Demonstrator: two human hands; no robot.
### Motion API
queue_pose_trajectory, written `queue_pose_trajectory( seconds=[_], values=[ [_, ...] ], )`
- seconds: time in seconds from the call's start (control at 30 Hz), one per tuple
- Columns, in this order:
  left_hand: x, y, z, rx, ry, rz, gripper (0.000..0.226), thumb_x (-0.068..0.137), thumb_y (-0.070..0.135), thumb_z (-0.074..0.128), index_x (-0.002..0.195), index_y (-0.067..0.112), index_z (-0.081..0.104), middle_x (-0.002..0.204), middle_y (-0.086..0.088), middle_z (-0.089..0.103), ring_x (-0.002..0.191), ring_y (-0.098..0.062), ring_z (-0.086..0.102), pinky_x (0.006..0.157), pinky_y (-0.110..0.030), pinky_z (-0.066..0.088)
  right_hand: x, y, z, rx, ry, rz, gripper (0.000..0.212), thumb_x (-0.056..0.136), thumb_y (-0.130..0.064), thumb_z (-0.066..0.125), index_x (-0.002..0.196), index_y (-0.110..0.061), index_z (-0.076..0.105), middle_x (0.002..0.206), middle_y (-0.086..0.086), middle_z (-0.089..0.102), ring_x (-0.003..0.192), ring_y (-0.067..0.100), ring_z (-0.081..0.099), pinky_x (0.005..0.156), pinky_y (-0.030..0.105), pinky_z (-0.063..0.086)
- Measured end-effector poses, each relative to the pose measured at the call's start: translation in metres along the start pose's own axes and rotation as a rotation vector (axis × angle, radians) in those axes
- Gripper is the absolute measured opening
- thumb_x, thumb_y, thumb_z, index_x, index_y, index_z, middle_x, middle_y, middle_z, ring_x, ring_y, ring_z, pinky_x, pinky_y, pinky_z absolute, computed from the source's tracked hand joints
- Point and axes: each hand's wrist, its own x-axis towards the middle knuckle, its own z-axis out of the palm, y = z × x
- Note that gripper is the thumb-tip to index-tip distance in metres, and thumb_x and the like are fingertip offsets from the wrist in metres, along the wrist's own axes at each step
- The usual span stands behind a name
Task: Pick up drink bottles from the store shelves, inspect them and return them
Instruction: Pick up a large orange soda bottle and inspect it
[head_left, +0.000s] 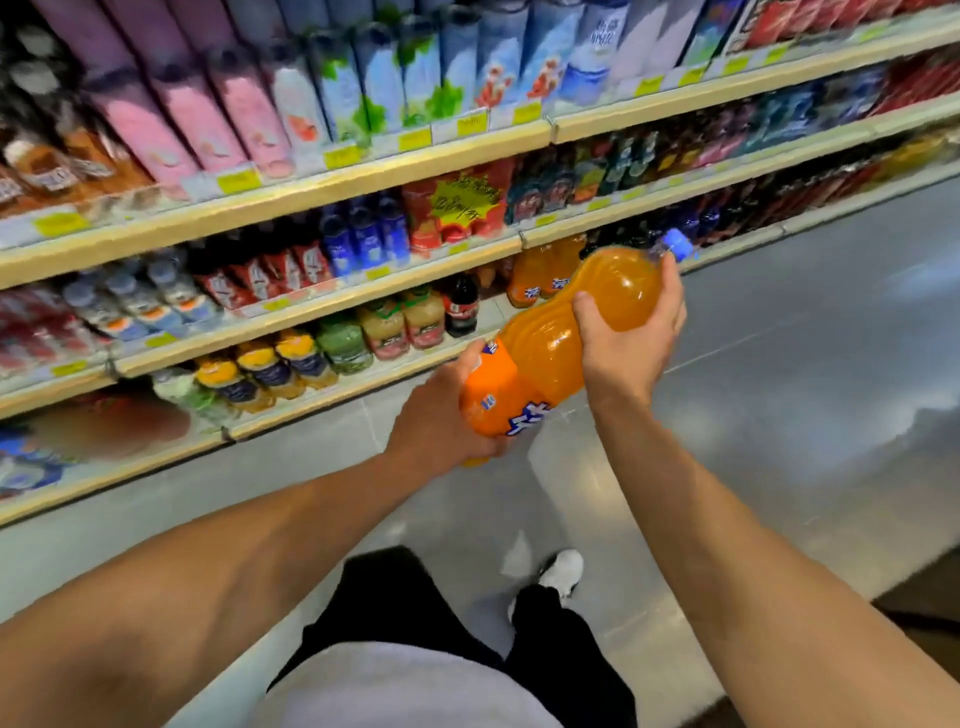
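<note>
I hold a large orange soda bottle (550, 343) with a blue cap tilted in the air in front of the shelves, cap pointing up and to the right. My left hand (441, 421) grips its base end around the label. My right hand (628, 338) grips the upper body, thumb across the front. Two more orange bottles (545, 270) of the same kind stand on the low shelf just behind it.
Store shelves (322, 306) run along the left, packed with juice jars, cola and blue-labelled bottles, and tall cartons on top. Grey floor (805, 389) stretches to the right. My legs and a white shoe (563, 571) show below.
</note>
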Motion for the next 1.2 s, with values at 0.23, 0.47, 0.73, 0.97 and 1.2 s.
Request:
queue_pose_trajectory(
  seconds=[0.23,0.47,0.73,0.97,1.2],
  values=[
    [0.082,0.046,0.067,-0.088,0.073,-0.186,0.123,0.056,0.051,0.089,0.152,0.045,0.013,0.141,0.004,0.048,0.12,-0.02,0.053,0.092,-0.034,0.048,0.132,0.03,0.002,-0.142,-0.196,-0.084,0.086,0.081,-0.031,0.079,0.152,-0.027,0.032,0.155,0.002,0.033,0.141,0.013,0.03,0.099,0.013,0.023],
    [0.184,0.018,0.111,-0.154,0.092,-0.252,0.118,0.058,0.045,0.093,0.153,0.033,0.024,0.138,0.002,0.052,0.116,-0.009,0.051,0.09,-0.02,0.039,0.22,0.093,0.056,-0.201,-0.263,-0.046,0.091,0.079,-0.038,0.08,0.153,-0.036,0.027,0.153,-0.001,0.033,0.138,0.02,0.038,0.103,0.034,0.038],
    [0.306,-0.076,0.187,-0.077,0.086,-0.167,0.122,0.049,0.061,0.076,0.155,0.03,0.023,0.14,-0.002,0.052,0.124,-0.018,0.053,0.1,-0.03,0.047,0.293,0.23,0.116,-0.108,-0.241,-0.077,0.087,0.085,-0.033,0.076,0.154,-0.032,0.023,0.157,0.001,0.027,0.142,0.015,0.03,0.097,0.011,0.03],
    [0.422,-0.201,0.288,-0.024,0.192,-0.136,0.123,0.057,0.031,0.097,0.156,0.027,0.024,0.148,-0.007,0.045,0.133,-0.017,0.044,0.106,-0.018,0.034,0.347,0.385,0.186,0.089,-0.184,-0.239,0.086,0.081,-0.022,0.077,0.152,-0.02,0.029,0.154,0.008,0.031,0.142,0.016,0.031,0.104,0.006,0.031],
    [0.508,-0.287,0.343,0.039,0.3,0.062,0.128,0.053,0.03,0.097,0.157,0.026,0.021,0.151,-0.007,0.041,0.135,-0.023,0.04,0.109,-0.027,0.03,0.385,0.502,0.242,0.14,-0.092,-0.422,0.086,0.082,-0.025,0.076,0.151,-0.008,0.028,0.153,0.017,0.028,0.138,0.024,0.038,0.106,0.044,0.044]
  ],
)
